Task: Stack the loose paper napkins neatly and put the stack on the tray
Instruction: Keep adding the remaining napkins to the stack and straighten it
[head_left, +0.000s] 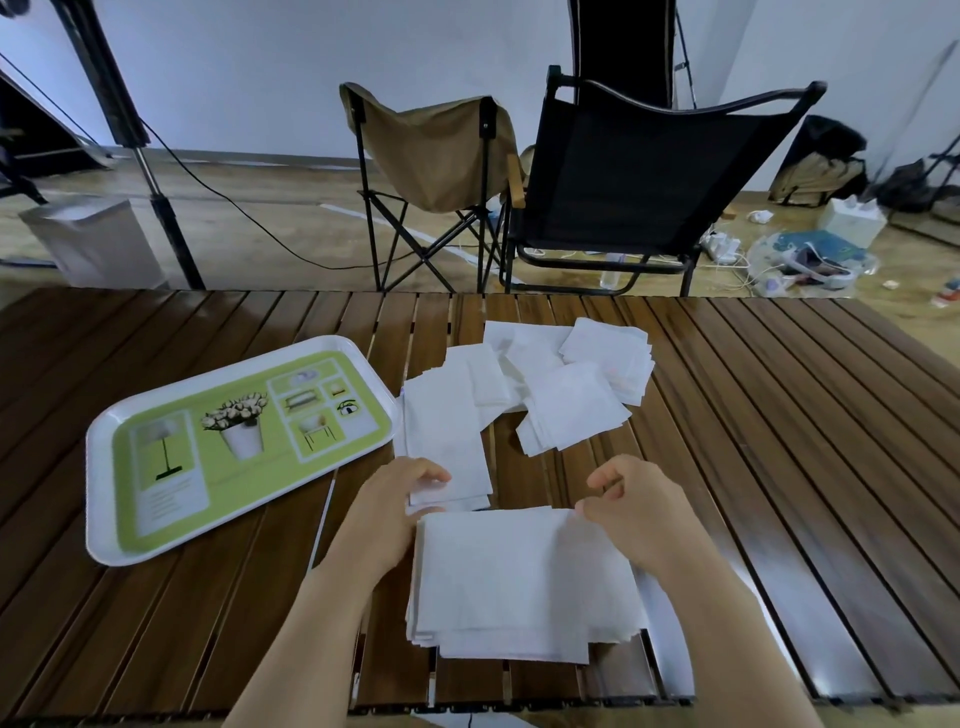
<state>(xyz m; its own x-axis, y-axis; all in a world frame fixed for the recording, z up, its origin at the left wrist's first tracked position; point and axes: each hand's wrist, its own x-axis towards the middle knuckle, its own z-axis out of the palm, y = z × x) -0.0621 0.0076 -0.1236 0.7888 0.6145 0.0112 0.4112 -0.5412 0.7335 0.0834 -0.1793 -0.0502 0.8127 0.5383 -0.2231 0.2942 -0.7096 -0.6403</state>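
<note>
From the head camera, a dark brown slatted wooden table (753, 415) fills the lower part of the view. Nearest the person lies a thick stack of white square paper napkins (519, 577), its lower edges still stepped and uneven, so it looks only partly squared. The left hand (387, 514) sits at the stack's far left corner, fingers curled, with the fingertips lying on a long white napkin strip (447, 441) just behind the stack; whether it pinches that strip or merely rests on it cannot be told. The right hand (631, 504) is at the stack's far right corner, fingers loosely curled, thumb and forefinger touching the top edge as if aligning it; no firm grip shows. The two hands flank the stack, probably to square its sides.

Farther back, loose white napkins (566, 384) lie scattered and overlapping, not yet gathered. To the left, the white-rimmed rectangular plastic tray with a green printed centre (98, 467) holds no napkins, close enough for the final transfer.

Beyond the table stand a tan fabric folding chair (436, 150) and a black folding chair (634, 176).
</note>
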